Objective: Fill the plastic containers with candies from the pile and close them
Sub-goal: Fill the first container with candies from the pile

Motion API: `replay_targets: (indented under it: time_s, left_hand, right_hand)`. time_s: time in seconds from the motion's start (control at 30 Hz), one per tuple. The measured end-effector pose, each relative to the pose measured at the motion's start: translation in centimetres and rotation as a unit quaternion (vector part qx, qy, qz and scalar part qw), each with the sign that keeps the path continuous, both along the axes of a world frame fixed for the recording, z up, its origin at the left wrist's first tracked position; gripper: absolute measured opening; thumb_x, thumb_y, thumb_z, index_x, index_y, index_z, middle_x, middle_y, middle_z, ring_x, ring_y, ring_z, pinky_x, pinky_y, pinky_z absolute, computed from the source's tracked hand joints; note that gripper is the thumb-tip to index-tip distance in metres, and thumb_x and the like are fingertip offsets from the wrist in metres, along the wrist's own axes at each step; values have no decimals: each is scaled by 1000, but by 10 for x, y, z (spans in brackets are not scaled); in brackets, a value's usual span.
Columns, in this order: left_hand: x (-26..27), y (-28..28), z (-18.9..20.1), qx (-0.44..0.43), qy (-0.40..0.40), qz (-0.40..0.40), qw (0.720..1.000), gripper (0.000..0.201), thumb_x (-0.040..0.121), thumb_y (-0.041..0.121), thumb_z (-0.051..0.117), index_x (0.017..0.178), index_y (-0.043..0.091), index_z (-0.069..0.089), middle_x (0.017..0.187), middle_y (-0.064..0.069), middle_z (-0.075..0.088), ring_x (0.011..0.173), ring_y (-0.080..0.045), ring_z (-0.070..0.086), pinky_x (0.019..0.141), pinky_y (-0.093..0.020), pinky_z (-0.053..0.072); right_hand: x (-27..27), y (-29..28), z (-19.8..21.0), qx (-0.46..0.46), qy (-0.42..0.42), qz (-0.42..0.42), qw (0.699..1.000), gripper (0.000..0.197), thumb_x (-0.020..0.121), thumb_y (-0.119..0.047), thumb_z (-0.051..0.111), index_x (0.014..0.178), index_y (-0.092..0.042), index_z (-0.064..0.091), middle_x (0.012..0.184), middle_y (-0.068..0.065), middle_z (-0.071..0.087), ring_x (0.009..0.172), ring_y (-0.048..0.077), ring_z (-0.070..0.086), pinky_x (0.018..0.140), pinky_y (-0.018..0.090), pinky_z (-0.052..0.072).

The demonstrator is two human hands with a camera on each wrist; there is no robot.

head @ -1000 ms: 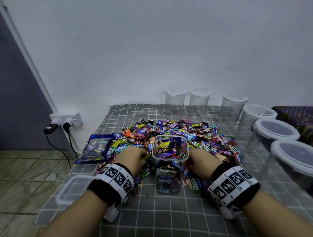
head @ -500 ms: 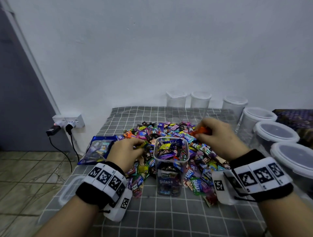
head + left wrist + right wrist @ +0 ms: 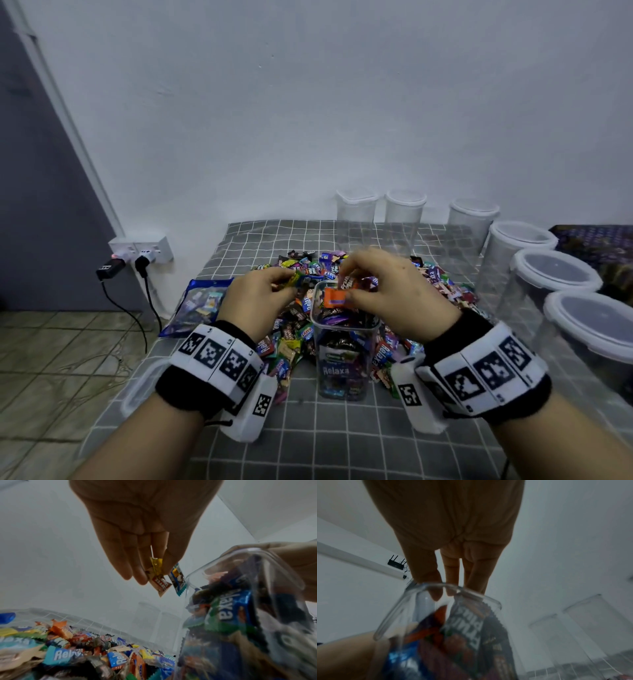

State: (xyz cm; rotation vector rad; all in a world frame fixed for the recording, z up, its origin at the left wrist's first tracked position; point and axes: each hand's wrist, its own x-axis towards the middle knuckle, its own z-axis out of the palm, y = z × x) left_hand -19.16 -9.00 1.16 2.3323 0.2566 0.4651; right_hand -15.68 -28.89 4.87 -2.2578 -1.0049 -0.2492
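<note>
Foil-wrapped candies (image 3: 164, 577), light, crinkly and slippery: three pinched at the left hand (image 3: 260, 301) fingertips, just left of the container rim. Clear plastic container (image 3: 344, 349), rigid, nearly full, upright at the pile's (image 3: 435, 277) near edge; best held by its walls. Right hand (image 3: 394, 294) pinches an orange candy (image 3: 334, 297) over the opening.

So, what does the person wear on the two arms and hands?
Both hands are bare, without gloves, and the forearms show no sleeves. The left wrist has a black cuff under a white band printed with square black-and-white code markers. A white block with one more marker hangs below it. The right wrist wears the same cuff, band and marked white block.
</note>
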Motion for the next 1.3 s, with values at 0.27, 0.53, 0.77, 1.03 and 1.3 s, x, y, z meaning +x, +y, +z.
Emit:
replay_targets:
  time_s: [0.27, 0.53, 0.77, 1.03, 1.3]
  left_hand:
    - [-5, -4, 13, -21, -44, 2, 999, 27, 83, 20, 68, 110, 24, 70, 93, 4, 72, 87, -12, 66, 84, -36, 54]
    - [-8, -23, 25, 16, -89, -60, 994, 25, 80, 25, 68, 105, 29, 71, 91, 9, 72, 87, -11, 66, 80, -37, 54]
    - [-14, -37, 29, 85, -66, -122, 987, 35, 81, 28, 69, 115, 33, 66, 107, 9, 69, 98, -8, 60, 88, -27, 46]
    - [-8, -39, 30, 65, -77, -113, 989, 25, 85, 25, 63, 108, 32, 70, 105, 8, 70, 98, -8, 62, 89, -32, 49]
    - [-10, -52, 29, 196, -33, -166, 966, 15, 85, 35, 63, 94, 30, 74, 92, 10, 69, 88, -10, 62, 80, -31, 47]
  right_hand:
    - [-3, -27, -8, 59, 59, -44, 996, 40, 79, -35, 68, 116, -22, 58, 117, -9, 56, 107, 3, 50, 93, 27, 42]
    - [-7, -36, -32, -16, 260, 5, 965, 101, 62, -61, 62, 147, -30, 16, 148, -13, 28, 131, -2, 27, 104, 19, 25]
    - [-2, -29, -49, 33, 305, 33, 951, 86, 66, -47, 79, 135, -43, 28, 124, -25, 53, 113, -10, 50, 105, 22, 38]
    - [-2, -26, -62, 60, 306, 42, 949, 98, 59, -58, 77, 140, -37, 26, 126, -15, 57, 115, 4, 55, 103, 39, 42]
    - [-1, -27, -63, 55, 294, 33, 954, 89, 61, -56, 73, 137, -39, 31, 120, -15, 60, 110, 0, 57, 100, 37, 44]
